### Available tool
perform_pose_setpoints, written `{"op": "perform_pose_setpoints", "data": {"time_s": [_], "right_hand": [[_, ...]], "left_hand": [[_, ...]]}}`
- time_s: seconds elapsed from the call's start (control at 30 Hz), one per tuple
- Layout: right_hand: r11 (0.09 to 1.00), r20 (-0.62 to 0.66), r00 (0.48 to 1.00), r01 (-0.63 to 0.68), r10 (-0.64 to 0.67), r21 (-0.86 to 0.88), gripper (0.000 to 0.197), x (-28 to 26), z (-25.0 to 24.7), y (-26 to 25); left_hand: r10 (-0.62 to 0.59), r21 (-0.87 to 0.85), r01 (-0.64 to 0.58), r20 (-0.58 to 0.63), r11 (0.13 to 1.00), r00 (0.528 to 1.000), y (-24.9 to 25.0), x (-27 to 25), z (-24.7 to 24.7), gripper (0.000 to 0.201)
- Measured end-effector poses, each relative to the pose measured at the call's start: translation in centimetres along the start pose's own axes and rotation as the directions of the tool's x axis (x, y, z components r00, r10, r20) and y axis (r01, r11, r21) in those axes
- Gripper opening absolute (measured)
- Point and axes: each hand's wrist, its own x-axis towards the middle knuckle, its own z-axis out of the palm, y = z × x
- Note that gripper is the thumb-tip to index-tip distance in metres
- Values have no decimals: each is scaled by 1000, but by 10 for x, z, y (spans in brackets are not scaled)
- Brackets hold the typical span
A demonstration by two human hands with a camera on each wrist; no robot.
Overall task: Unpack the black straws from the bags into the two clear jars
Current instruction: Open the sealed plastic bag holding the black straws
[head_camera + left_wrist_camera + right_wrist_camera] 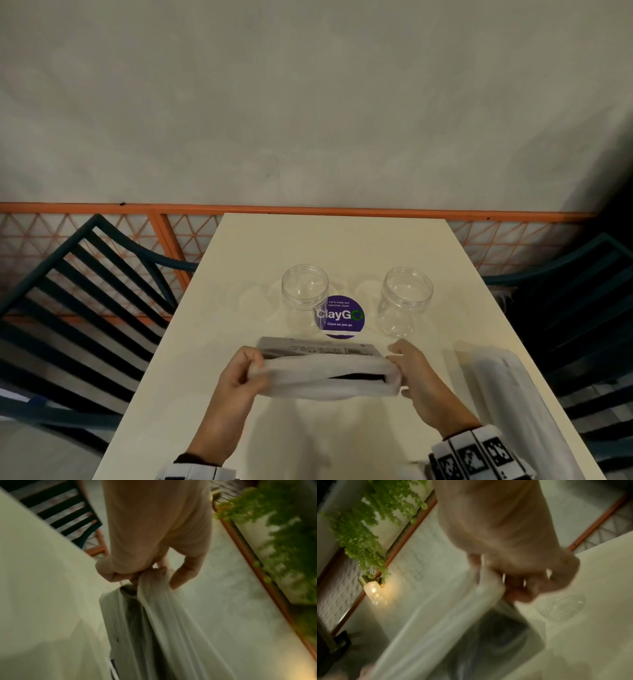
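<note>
Both hands hold a long whitish plastic bag (325, 377) lengthwise above the near part of the table. My left hand (239, 373) pinches its bunched left end (150, 580). My right hand (411, 370) grips the right end (489, 582), where black straws (356, 377) show through the bag's mouth. Behind it lies a second packet (318, 346) flat on the table. Two clear jars stand empty and lidless farther back: the left jar (305, 296) and the right jar (406, 299).
The cream table (239, 274) carries a round purple sticker (340, 318) between the jars. Another whitish bag (503, 387) lies at the right edge. Dark slatted chairs (85, 291) stand on both sides. A wall with an orange rail (102, 207) is behind.
</note>
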Motion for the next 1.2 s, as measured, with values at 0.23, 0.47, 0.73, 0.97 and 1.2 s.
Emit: {"op": "perform_pose_setpoints", "data": {"time_s": [0.23, 0.47, 0.73, 0.97, 1.2], "right_hand": [[958, 220, 975, 96, -36, -270, 37, -2, -8, 13], [999, 114, 993, -10, 6, 35, 7, 14, -14, 29], [968, -136, 968, 187, -210, -165, 20, 15, -20, 28], [732, -34, 875, 382, -483, -565, 25, 16, -21, 22], [418, 216, 785, 515, -580, -748, 29, 7, 9, 18]], "left_hand": [[-42, 286, 52, -41, 957, 998, -15, 6, -1, 31], [62, 546, 46, -177, 837, 982, -25, 9, -5, 23], [88, 629, 48, -183, 776, 979, -14, 8, -21, 32], [116, 703, -96, 19, 705, 993, -6, 13, -13, 35], [302, 734, -132, -104, 666, 948, -14, 16, 4, 40]]}}
